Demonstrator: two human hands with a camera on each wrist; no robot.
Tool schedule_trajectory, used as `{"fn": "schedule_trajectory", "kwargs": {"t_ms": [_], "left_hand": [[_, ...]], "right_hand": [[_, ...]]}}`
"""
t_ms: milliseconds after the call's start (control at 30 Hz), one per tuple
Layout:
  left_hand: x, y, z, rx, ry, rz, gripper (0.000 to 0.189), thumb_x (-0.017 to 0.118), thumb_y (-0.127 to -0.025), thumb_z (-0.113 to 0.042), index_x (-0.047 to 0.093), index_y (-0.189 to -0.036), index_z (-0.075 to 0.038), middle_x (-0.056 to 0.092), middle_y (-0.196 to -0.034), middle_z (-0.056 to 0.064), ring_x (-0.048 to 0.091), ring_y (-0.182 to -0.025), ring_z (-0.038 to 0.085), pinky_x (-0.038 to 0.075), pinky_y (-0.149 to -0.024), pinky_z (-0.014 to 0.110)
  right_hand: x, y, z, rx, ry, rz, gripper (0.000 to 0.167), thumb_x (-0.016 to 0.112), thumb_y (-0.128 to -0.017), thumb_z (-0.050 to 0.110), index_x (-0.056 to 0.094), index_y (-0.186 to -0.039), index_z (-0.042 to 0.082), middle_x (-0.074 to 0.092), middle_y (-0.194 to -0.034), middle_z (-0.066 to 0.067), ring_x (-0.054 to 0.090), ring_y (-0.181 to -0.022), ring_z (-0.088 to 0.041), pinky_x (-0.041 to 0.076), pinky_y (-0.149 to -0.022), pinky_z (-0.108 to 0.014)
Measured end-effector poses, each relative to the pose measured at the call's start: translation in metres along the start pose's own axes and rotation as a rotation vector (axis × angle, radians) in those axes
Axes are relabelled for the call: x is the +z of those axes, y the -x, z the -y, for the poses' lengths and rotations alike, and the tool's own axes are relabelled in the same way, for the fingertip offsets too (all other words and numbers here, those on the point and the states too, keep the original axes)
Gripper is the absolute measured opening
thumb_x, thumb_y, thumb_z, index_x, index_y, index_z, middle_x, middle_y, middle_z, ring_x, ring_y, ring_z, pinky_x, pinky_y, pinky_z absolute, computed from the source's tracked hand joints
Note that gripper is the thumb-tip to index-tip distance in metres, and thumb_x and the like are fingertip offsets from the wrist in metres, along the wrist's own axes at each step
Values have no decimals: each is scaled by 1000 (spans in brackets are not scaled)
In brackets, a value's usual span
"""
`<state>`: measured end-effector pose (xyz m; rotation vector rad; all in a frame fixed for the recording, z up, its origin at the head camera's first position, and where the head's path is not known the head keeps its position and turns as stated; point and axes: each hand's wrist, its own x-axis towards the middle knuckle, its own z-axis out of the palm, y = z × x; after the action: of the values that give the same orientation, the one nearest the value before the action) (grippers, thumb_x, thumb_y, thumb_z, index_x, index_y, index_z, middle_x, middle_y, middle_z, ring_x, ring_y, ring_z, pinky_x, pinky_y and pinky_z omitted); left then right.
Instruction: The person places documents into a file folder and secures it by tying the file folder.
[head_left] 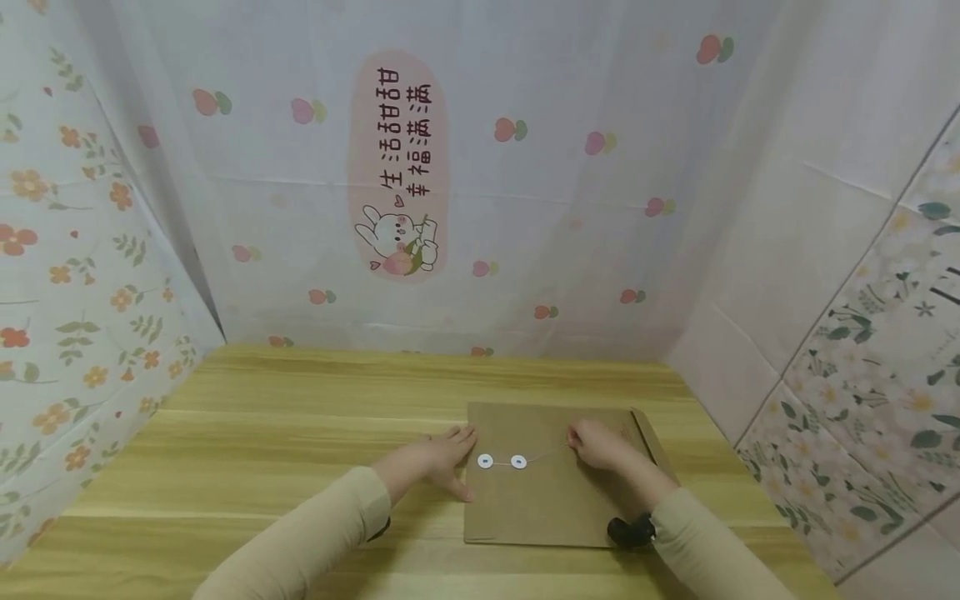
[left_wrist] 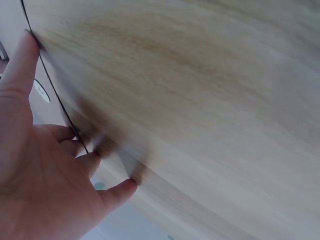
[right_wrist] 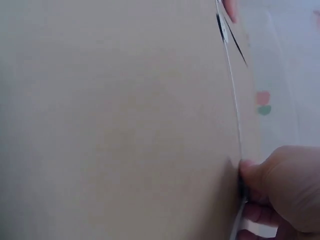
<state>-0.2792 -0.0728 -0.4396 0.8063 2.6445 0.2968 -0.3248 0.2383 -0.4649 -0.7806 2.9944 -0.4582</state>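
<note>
A brown kraft paper envelope [head_left: 547, 508] lies flat on the wooden table, with two white round buttons [head_left: 518, 462] near its left side. A thin white string [head_left: 546, 455] runs from the buttons toward the right. My right hand [head_left: 600, 446] pinches that string between thumb and fingers over the envelope's right half; the right wrist view shows the string [right_wrist: 235, 100] stretched straight to the button. My left hand [head_left: 444, 458] rests at the envelope's left edge, fingers spread, fingertips along the edge; the left wrist view shows this hand [left_wrist: 55, 175] from the palm side.
The wood-grain table [head_left: 300, 433] extends left of and behind the envelope. A white printed cloth [head_left: 562, 208] hangs behind it, with floral cloths at the left [head_left: 82, 275] and right [head_left: 862, 400]. A black wrist device [head_left: 632, 531] sits over the envelope's lower right corner.
</note>
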Motion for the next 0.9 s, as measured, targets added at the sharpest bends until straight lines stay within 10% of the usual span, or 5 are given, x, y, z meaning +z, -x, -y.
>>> {"fn": "schedule_trajectory", "kwargs": {"t_ms": [600,900], "left_hand": [[1,-3,2,-25,-11,-25,100,76,-74,-51,28,-150,-6,17,-158,9,14,-143,28,23,-106,63],[2,-7,2,-38,-25,-18,99,76,-75,-51,29,-150,-7,20,-157,10,16,-143,27,25,-105,62]], "right_hand": [[31,-82,46,-30,72,-106,11,59,-94,8,55,-84,10,50,-76,3,49,-71,-15,45,-67,-34],[43,-95,82,-191,215,-74,8,60,-95,12,56,-88,12,50,-80,4,52,-77,-15,48,-68,-31]]}}
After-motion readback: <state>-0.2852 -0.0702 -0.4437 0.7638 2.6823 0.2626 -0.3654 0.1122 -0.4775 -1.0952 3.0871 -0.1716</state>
